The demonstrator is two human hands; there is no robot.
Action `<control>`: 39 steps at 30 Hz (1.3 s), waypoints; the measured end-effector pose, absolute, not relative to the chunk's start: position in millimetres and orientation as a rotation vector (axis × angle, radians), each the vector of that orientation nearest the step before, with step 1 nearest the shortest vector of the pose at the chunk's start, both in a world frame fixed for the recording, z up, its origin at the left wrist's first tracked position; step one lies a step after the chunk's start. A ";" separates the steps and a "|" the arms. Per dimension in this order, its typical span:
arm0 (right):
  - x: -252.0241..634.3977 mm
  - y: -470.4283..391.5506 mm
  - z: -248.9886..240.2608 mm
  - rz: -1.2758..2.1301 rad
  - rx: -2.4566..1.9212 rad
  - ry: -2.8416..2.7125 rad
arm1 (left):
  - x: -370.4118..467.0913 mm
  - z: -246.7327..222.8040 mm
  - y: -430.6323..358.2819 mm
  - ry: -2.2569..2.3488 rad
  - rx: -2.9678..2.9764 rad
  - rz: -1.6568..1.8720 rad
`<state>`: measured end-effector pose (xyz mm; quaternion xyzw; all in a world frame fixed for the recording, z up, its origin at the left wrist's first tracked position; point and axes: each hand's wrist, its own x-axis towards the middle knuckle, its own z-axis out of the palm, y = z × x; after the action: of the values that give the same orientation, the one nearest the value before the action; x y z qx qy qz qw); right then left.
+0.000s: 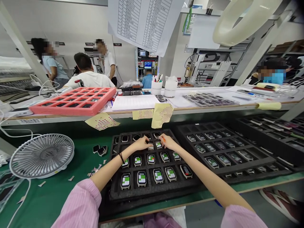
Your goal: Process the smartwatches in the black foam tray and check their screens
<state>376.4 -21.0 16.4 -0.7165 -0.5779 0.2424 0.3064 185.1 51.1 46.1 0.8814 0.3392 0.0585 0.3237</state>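
Note:
A black foam tray [147, 193] holds several smartwatch bodies without straps, many with lit green and white screens. My left hand [142, 144] is over the far rows, its fingers and thumb closed at the edges of a smartwatch [150, 146] that they partly cover. Beside it, a lit smartwatch [158, 144] sits in its slot, close to the fingertips of my right hand [168, 142]. That hand is pinched on a thin orange stick-like tool [164, 139], mostly hidden by the fingers. One watch [186, 171] at the near right shows a dark screen with red.
On the left, a white fan [44, 155] stands on the green mat [85, 158], near loose watches [102, 150] and small scraps. More black trays [256, 153] of watches lie at right. A shelf beyond carries a red foam tray [95, 109] and white cups [156, 87]. People sit and stand farther back.

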 end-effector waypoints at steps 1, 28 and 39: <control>376.3 -21.7 15.6 0.677 -1.878 -1.519 | 185.5 45.5 53.7 0.865 2.276 0.143; 377.2 -35.6 29.6 1.147 -1.070 -1.144 | 171.5 41.7 41.7 0.646 1.614 0.758; 371.7 -43.4 34.6 1.042 -1.080 -1.205 | 168.7 47.5 30.6 0.578 1.624 0.750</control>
<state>371.7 -43.4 34.6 -0.4604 -0.5138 0.4443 0.5715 168.7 30.6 47.5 0.6977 0.2482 0.3220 0.5899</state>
